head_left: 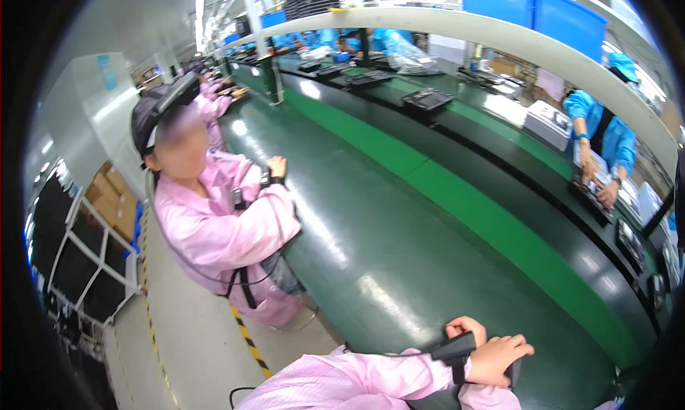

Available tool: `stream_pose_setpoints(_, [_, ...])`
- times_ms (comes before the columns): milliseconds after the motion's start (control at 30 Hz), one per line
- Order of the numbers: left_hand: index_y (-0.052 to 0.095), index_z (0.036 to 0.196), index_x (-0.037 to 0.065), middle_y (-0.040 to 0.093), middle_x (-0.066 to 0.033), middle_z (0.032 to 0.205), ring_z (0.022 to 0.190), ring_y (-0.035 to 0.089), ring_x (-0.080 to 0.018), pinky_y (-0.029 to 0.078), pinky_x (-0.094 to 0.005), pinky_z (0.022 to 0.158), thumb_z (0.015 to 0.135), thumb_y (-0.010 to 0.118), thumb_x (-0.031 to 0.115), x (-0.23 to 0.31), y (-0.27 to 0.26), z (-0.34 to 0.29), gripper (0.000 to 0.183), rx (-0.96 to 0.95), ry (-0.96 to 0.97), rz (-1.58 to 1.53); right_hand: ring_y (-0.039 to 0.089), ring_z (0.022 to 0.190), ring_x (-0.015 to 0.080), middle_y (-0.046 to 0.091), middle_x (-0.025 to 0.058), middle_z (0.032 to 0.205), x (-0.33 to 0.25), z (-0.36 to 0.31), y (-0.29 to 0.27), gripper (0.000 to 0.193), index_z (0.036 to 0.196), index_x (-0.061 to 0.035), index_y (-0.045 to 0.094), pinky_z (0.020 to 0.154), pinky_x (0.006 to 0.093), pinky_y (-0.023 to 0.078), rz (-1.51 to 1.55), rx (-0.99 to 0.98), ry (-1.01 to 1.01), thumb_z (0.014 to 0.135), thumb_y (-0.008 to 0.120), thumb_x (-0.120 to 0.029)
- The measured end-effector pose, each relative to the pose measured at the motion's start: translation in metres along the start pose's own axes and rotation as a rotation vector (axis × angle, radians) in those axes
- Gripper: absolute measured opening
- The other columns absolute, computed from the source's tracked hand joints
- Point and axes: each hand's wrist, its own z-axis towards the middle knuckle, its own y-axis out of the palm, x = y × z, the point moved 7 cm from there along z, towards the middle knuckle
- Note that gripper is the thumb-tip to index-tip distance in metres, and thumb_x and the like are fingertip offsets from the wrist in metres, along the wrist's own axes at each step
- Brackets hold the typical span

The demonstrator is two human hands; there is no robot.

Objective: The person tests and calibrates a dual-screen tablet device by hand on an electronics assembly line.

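My forearms, in pink sleeves, cross at the lower right over the green table (342, 217). A black strapped device (454, 348) sits on my left wrist. My left hand (497, 358) is open and holds nothing visible; its fingers reach rightward, slightly bent, over my right wrist, where a dark edge shows beneath. Just beyond the left wrist is my right hand (467, 327), bent and partly hidden by the device, so whether it is open or closed is unclear.
To the left, a co-worker (221, 203) in pink and a dark cap leans on the table with folded arms. Across the line, another person (603, 139) in blue handles a dark flat part. Blue bins (567, 24) stand on an overhead shelf (428, 21). Dark panels (428, 99) lie along the far belt.
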Motion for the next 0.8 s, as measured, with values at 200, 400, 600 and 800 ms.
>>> stream_pose_setpoints(200, [0.056,0.114,0.0,0.058,-0.0195,0.109,0.102,0.057,-0.0376,0.047,-0.0424,0.089,0.073,0.061,0.002,-0.069,-0.143,-0.025,0.041,0.544,-0.191,0.193,0.046,0.056,0.0093,0.051,0.0015,0.062,-0.009,-0.003,-0.02,0.004,0.081,0.0005,0.063,0.052,0.0237,0.037,0.014,-0.051,0.112,0.08,0.064,-0.003])
stream_pose_setpoints(400, [0.032,0.14,-0.003,0.045,-0.0225,0.137,0.126,0.044,-0.0391,0.038,-0.0448,0.103,0.078,0.066,0.015,-0.172,-0.282,-0.177,0.073,0.879,-0.783,0.896,0.043,0.054,0.0097,0.048,0.0024,0.06,-0.02,0.004,-0.017,0.006,0.081,0.0007,0.061,0.051,0.0254,0.035,0.141,-0.048,0.105,0.078,0.066,-0.002])
stream_pose_setpoints(600, [0.032,0.142,0.003,0.043,-0.0173,0.141,0.129,0.04,-0.0411,0.032,-0.054,0.105,0.08,0.064,0.024,-0.173,-0.217,-0.155,0.073,0.706,-0.7,0.799,0.043,0.054,0.011,0.047,0.0023,0.058,-0.014,-0.001,-0.026,0.008,0.08,0.0001,0.062,0.05,0.0267,0.035,0.073,-0.048,0.101,0.077,0.067,-0.004])
stream_pose_setpoints(800, [0.034,0.144,0.013,0.039,-0.0133,0.144,0.134,0.033,-0.0414,0.025,-0.0662,0.103,0.08,0.061,0.021,-0.098,-0.079,-0.083,0.07,0.228,-0.324,0.797,0.044,0.054,0.0118,0.049,0.0034,0.059,-0.018,-0.005,-0.019,0.008,0.081,0.0001,0.062,0.051,0.0273,0.036,0.081,-0.052,0.065,0.077,0.068,-0.004])
